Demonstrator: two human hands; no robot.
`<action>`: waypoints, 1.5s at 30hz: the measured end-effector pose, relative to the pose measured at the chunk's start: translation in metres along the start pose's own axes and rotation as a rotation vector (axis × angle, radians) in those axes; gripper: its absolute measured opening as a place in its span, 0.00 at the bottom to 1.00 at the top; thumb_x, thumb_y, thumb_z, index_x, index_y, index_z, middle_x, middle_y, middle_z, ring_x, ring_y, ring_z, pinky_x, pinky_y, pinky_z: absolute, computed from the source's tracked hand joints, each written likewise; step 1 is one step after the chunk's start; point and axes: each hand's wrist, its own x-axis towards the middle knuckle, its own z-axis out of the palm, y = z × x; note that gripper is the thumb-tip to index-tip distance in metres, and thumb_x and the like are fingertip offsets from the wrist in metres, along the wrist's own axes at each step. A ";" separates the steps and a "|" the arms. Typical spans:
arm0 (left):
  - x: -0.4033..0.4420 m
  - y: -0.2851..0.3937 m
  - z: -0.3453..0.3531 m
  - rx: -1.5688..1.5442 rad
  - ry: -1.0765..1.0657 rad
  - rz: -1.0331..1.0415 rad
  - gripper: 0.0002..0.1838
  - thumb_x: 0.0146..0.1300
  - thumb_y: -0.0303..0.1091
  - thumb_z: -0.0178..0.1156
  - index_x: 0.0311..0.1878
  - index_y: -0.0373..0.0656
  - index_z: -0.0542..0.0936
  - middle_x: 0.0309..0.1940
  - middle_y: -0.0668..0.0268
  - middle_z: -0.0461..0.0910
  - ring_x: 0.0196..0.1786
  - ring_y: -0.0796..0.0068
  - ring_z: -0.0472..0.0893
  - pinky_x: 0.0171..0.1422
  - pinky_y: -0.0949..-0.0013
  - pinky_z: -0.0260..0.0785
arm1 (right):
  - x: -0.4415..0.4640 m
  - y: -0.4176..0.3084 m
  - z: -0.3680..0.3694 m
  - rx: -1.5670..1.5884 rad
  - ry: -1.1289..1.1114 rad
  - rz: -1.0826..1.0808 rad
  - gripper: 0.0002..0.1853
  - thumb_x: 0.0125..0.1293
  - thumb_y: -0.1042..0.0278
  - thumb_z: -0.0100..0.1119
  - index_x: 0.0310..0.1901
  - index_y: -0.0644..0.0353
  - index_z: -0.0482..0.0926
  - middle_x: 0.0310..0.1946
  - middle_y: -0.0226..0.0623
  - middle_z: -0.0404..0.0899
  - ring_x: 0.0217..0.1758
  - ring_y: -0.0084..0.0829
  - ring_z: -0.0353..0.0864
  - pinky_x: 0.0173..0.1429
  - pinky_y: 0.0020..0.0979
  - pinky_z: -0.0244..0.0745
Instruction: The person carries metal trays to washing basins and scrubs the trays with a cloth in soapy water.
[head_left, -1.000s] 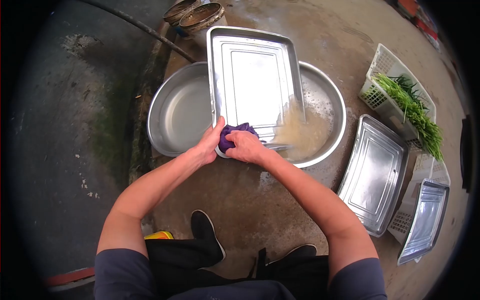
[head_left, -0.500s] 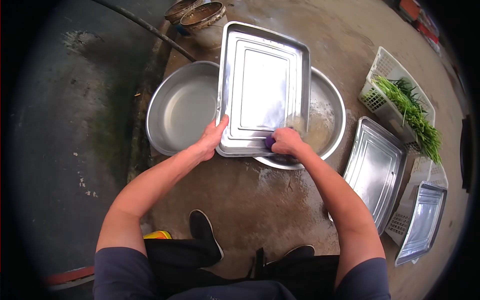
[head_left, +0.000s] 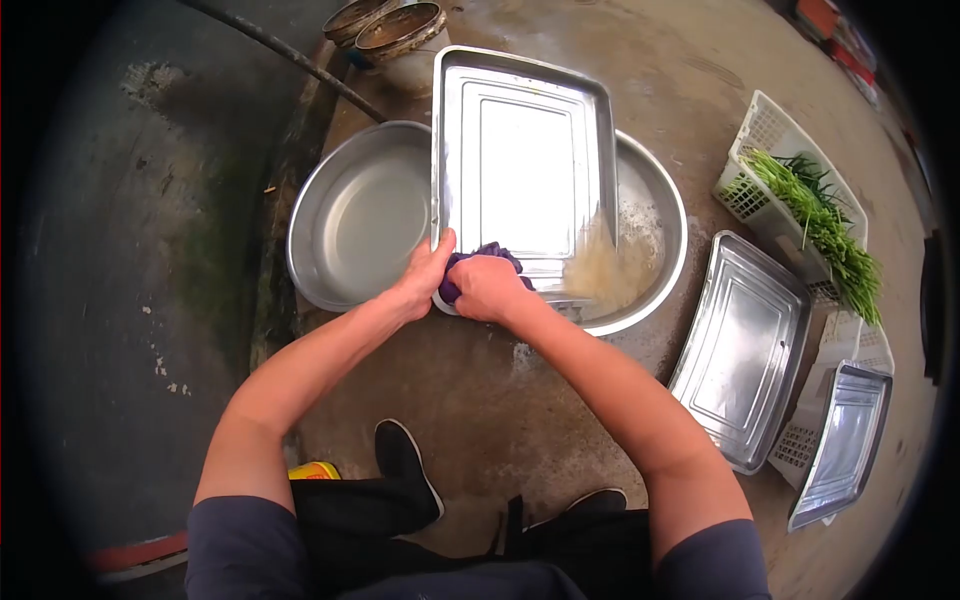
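Note:
A rectangular metal tray (head_left: 525,160) is held tilted over two round metal basins. My left hand (head_left: 422,278) grips its near left edge, thumb on the inner side. My right hand (head_left: 487,286) is closed on a bunched purple cloth (head_left: 508,256), pressed on the tray's near left corner beside my left hand. The left basin (head_left: 375,225) shows a pale grey inside. In the right basin (head_left: 660,285), partly hidden by the tray, is cloudy brownish water (head_left: 610,268).
On the right, a white plastic crate (head_left: 800,125) holds green stalks (head_left: 820,215). Another metal tray (head_left: 745,350) lies on the wet floor, with a smaller tray (head_left: 845,445) beside it. Dirty buckets (head_left: 405,45) and a long pole (head_left: 280,45) are at the back left.
My right hand has slid left along the tray's near edge with the purple cloth, from the right part to the left corner. My left hand keeps its grip.

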 end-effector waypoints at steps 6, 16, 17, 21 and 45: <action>-0.008 0.015 -0.014 -0.015 -0.160 0.046 0.36 0.70 0.58 0.48 0.69 0.38 0.63 0.66 0.56 0.67 0.68 0.64 0.64 0.71 0.60 0.55 | -0.033 0.043 -0.019 -0.322 -0.078 0.302 0.07 0.51 0.66 0.60 0.31 0.52 0.85 0.31 0.38 0.85 0.39 0.37 0.85 0.43 0.39 0.78; -0.021 0.025 0.000 0.010 -0.128 0.067 0.39 0.70 0.60 0.48 0.72 0.40 0.57 0.70 0.57 0.62 0.71 0.65 0.60 0.74 0.61 0.49 | -0.029 0.064 -0.011 0.065 0.068 0.207 0.18 0.46 0.57 0.59 0.34 0.63 0.82 0.33 0.51 0.82 0.41 0.50 0.82 0.48 0.44 0.76; -0.019 0.024 0.000 0.016 -0.126 0.069 0.39 0.70 0.61 0.48 0.72 0.40 0.58 0.68 0.57 0.64 0.70 0.66 0.62 0.73 0.61 0.51 | -0.023 0.054 -0.010 0.122 0.088 0.171 0.19 0.46 0.55 0.60 0.35 0.63 0.82 0.35 0.51 0.81 0.42 0.49 0.81 0.49 0.44 0.75; -0.010 0.015 -0.003 0.044 -0.116 0.033 0.37 0.70 0.62 0.46 0.70 0.43 0.61 0.62 0.56 0.69 0.65 0.65 0.67 0.70 0.59 0.56 | 0.000 0.014 0.004 0.379 0.182 0.125 0.26 0.47 0.51 0.66 0.40 0.66 0.81 0.38 0.49 0.80 0.42 0.43 0.81 0.49 0.37 0.74; -0.050 0.038 -0.011 0.128 -0.193 0.121 0.39 0.43 0.16 0.49 0.67 0.36 0.63 0.55 0.57 0.73 0.59 0.65 0.71 0.66 0.66 0.60 | -0.030 0.129 -0.015 -0.043 0.594 0.571 0.11 0.52 0.64 0.54 0.33 0.62 0.77 0.33 0.50 0.80 0.40 0.51 0.81 0.47 0.49 0.74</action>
